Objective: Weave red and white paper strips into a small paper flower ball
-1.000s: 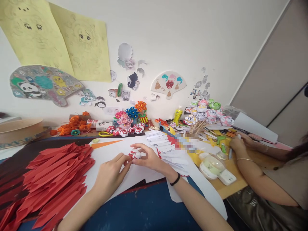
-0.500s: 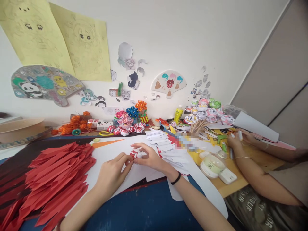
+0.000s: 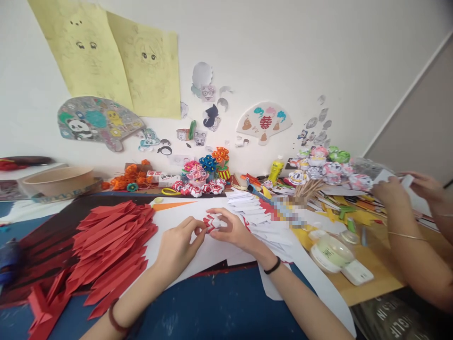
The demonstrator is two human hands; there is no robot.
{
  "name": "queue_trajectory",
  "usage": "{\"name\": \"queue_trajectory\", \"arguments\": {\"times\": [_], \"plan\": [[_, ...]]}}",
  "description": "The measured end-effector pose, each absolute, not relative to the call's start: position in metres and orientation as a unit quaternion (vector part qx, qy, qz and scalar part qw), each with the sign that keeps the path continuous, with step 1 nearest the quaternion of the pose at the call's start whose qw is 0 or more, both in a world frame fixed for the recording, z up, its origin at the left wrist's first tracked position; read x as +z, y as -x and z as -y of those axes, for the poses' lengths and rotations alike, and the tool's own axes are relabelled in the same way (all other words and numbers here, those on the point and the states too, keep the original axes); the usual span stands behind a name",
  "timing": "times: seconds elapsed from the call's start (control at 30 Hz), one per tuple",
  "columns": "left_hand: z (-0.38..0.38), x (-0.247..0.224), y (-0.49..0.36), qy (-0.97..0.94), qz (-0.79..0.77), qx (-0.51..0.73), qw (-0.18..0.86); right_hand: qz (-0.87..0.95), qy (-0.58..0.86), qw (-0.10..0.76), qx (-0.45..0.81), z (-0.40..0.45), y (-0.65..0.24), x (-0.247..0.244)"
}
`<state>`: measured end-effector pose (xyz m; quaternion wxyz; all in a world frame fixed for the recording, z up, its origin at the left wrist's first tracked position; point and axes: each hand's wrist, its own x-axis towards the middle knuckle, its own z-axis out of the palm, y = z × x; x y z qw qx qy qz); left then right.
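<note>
Between my hands is a small red-and-white folded paper flower (image 3: 213,224), held over a white paper sheet (image 3: 173,219). My left hand (image 3: 180,242) pinches its left side with thumb and fingertips. Curved around its right side, my right hand (image 3: 233,230) grips it between thumb and fingers. To the left lies a heap of folded red paper strips (image 3: 113,241). Folded white paper strips (image 3: 260,226) lie in a row just right of my right hand. The underside of the flower is hidden by my fingers.
At the right, another person's hands (image 3: 391,193) hold white paper. A clear tub (image 3: 331,255) and a white box (image 3: 357,273) stand near that person's arm. Finished paper flowers (image 3: 201,190), a yellow bottle (image 3: 276,170) and a round basin (image 3: 58,180) line the wall.
The view has turned left, so everything sits further right. Both my hands keep their hold on the paper flower. The other person's hands have lifted and now hold white paper.
</note>
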<state>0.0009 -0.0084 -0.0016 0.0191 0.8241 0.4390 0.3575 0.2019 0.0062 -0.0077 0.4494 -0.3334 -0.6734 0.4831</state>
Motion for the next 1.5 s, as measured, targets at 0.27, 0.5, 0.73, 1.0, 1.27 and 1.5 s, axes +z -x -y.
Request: {"name": "queue_trajectory", "arguments": {"times": [0.27,0.5,0.73,1.0,1.27,1.5], "plan": [[0.008,0.002,-0.004,-0.793,-0.440,0.402,0.129,0.666,0.345,0.458,0.476,-0.006,-0.203,-0.008],[0.010,-0.004,-0.003,-0.825,-0.410,0.388,0.012,0.665,0.348,0.466,0.468,-0.005,-0.200,-0.007],[0.008,-0.011,-0.002,-0.847,-0.366,0.362,-0.129,0.658,0.335,0.496,0.457,-0.005,-0.195,-0.011],[0.012,-0.003,-0.003,-0.810,-0.401,0.427,0.021,0.647,0.308,0.504,0.483,-0.003,-0.198,-0.005],[0.013,-0.003,-0.003,-0.818,-0.386,0.424,0.047,0.645,0.292,0.512,0.486,-0.006,-0.200,-0.007],[0.012,-0.003,-0.003,-0.819,-0.371,0.434,0.057,0.648,0.282,0.508,0.492,-0.007,-0.202,-0.008]]}}
